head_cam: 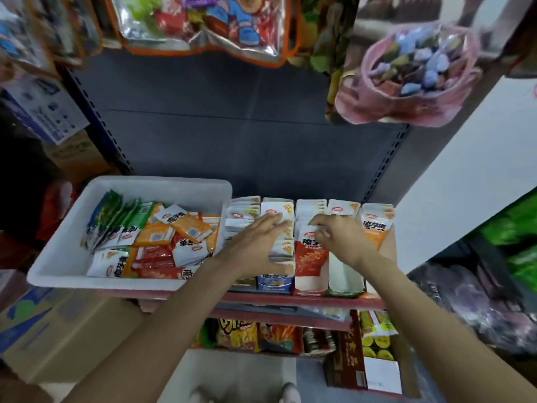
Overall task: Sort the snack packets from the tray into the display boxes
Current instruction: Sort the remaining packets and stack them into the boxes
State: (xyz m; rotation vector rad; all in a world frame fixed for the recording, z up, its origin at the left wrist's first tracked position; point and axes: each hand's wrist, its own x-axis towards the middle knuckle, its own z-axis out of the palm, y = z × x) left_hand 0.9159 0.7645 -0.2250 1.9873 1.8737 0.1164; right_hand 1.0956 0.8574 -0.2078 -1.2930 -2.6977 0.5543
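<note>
With the left hand flat, bracing the second box's row, the right hand should seat its pinched red packet upright; more packets wait in the tray, left.

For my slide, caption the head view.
Both hands, left hand and right hand, tidy packets in display boxes beside white tray.

Dark grey metal shelving back panel with perforated uprights, red-edged shelf, white wall at right, pale floor below, cardboard cartons stacked at lower left, hanging clear bags of sweets overhead, even indoor light
</note>
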